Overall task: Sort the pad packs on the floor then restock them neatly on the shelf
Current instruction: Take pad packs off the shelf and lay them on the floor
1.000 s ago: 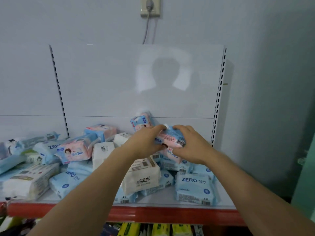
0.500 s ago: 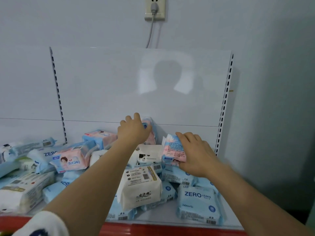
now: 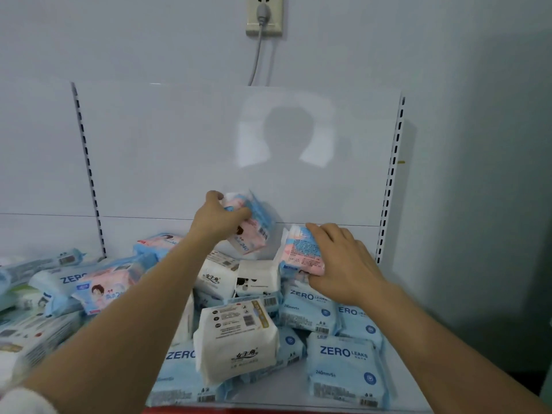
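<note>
the left hand [image 3: 219, 218] grips a pink pad pack [image 3: 254, 231], lifted above the heap on the white shelf [image 3: 298, 383]. just right of it, the right hand [image 3: 343, 264] curls over another pink pack [image 3: 301, 253] atop blue packs [image 3: 343, 366]. behind the shelf, a pale wall carries a socket [image 3: 264, 14].

I see a white shelf [image 3: 400, 392] with a red front edge, backed by a white panel. Pad packs lie on it in a loose heap: blue ZERO packs [image 3: 343, 366] at front right, a white pack [image 3: 236, 342] mid-front, pink packs [image 3: 101, 291] and more blue ones at left.
</note>
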Demonstrator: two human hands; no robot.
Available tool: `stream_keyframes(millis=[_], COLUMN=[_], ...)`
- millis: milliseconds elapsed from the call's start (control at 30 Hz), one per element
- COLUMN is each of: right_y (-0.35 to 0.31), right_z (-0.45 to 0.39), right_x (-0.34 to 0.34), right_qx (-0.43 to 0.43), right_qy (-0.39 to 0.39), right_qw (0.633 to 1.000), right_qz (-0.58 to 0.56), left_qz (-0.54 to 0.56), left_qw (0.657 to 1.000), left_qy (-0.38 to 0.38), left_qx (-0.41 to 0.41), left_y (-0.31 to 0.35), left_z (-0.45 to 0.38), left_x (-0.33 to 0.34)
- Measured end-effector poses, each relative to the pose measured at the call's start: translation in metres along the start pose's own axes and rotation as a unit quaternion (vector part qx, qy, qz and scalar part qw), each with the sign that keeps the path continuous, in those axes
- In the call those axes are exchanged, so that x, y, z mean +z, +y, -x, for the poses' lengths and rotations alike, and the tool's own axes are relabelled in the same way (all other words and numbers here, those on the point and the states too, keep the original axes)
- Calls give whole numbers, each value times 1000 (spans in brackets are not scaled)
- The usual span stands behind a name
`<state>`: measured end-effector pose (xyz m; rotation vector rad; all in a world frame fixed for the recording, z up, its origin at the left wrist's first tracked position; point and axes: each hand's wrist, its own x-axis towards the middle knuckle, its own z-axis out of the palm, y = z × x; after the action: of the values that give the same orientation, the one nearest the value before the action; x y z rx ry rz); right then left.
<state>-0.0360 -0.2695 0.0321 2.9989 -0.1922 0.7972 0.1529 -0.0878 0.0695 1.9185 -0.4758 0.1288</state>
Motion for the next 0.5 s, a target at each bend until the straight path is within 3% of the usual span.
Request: stream_keyframes(millis=[100,200,367,500], right_y=[-7,-24,-61,-87], right_z=[-16,-31,-43,-46], right_x=[-8,-8,-2,3], right_qx=[20,15,-38,-89], right_qy=[34,45,42,27], right_qw=[999,998,994,990], right_qz=[-25,-51,-98,-104], left_qz=[146,182,114,-16], left_qw=[988,983,993,997], left_qy=[-38,2,5,-58], left_qx=[-1,28,11,43], left_y=[11,15,-4,-21], left_z=[18,40,63,83], left_x=[-29,-47,-80,-128])
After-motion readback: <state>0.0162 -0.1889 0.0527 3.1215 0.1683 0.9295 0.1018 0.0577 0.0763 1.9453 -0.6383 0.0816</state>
